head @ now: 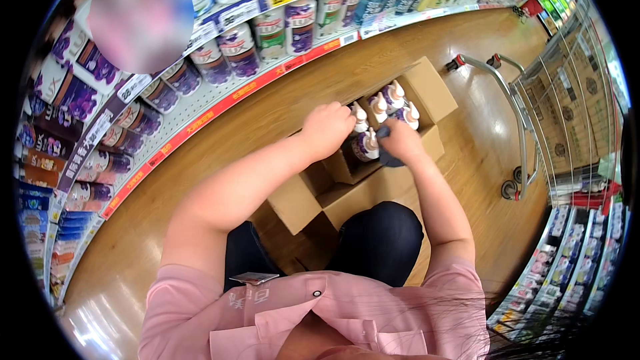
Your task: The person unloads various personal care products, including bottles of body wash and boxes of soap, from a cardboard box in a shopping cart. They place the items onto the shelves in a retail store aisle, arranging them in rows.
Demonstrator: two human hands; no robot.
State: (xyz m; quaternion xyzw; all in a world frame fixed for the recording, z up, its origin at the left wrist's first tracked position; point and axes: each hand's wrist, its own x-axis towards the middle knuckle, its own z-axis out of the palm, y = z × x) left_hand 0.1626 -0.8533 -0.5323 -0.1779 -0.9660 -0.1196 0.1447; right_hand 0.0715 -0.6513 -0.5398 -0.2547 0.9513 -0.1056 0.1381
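Observation:
An open cardboard box [365, 182] stands on the floor in front of my knees with its flaps folded out. Several white pump bottles [366, 145] with purple labels stand upright in its far part; the near left part holds none that I can see. My left hand [329, 129] is at the box's left side, its fingertips beside a pump top; whether it grips anything is hidden. My right hand [401, 140] is closed around part of a dark grey, flat, rounded thing [391, 155], just right of the nearest bottle. What that thing is, I cannot tell.
Shelves of Lux bottles [239, 52] curve along the left and far side, above a red price strip [245, 89]. A wheeled metal cart [520, 105] loaded with cardboard cartons [575, 110] stands at the right. Another stocked shelf [560, 260] is at the lower right.

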